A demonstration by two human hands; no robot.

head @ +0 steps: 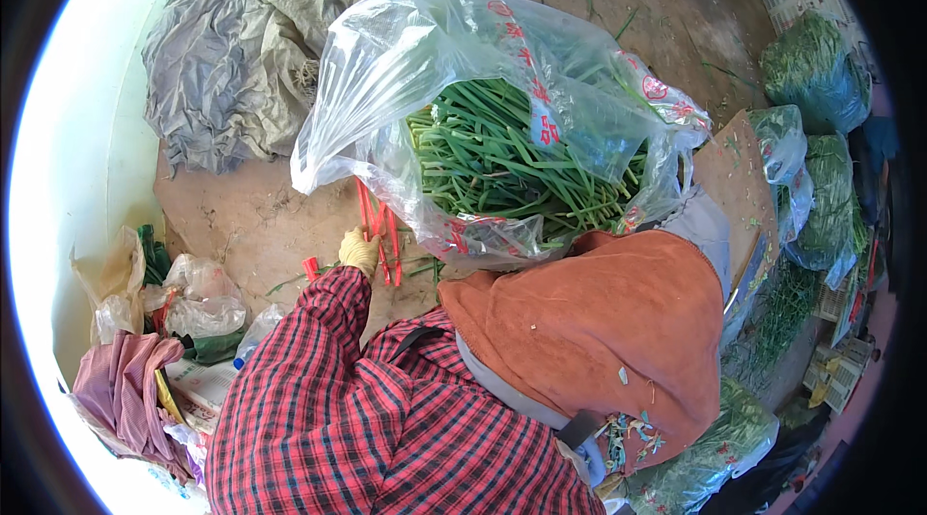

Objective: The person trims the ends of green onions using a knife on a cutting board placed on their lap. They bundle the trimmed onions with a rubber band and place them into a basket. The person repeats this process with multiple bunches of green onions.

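Note:
My left hand (360, 252), in a pale yellow glove, has its fingers closed around part of the red plastic strips (393, 247) on the brown board. Just above lies a large clear plastic bag (405, 44) with red printing. Through its opening shows a heap of long green leafy stalks (500, 146), probably garlic chives. The bag's near edge touches the orange-brown cloth (594, 327) over my lap. A small red plastic piece (310, 269) lies left of my left hand. My right hand is out of view.
A crumpled grey cloth (239, 59) lies at the upper left. Plastic bags (206, 298) and a pinkish cloth (123, 385) are at the lower left. Filled bags of greens (822, 196) line the right side. Loose stalks lie on the board (253, 218).

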